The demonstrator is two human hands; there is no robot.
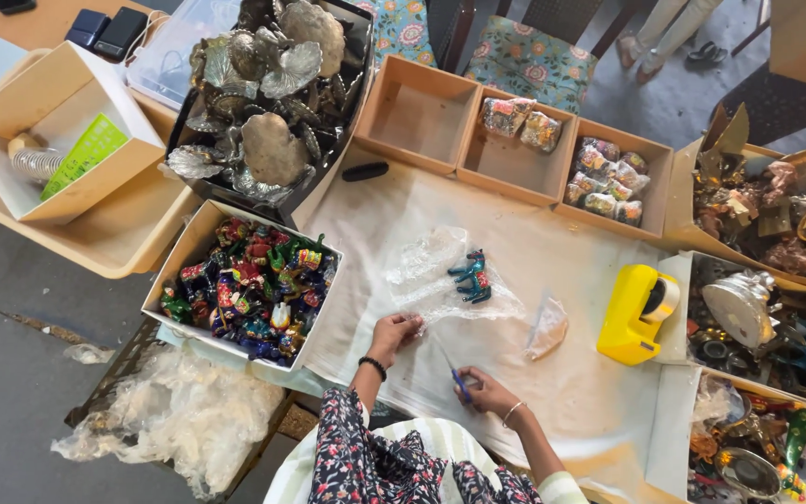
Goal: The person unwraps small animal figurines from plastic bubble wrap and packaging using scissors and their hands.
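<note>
Bubble wrap point(436, 271), clear and crinkled, lies under a blue figurine point(471, 277).

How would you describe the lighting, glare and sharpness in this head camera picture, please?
Head view: soft, even daylight with faint shadows; glare on the silver metal dishes and the clear plastic wrap; the wide lens bends the wooden boxes near the edges; the left hand and right hand are slightly soft, and the blue tool in the right hand is too small to identify.
</note>
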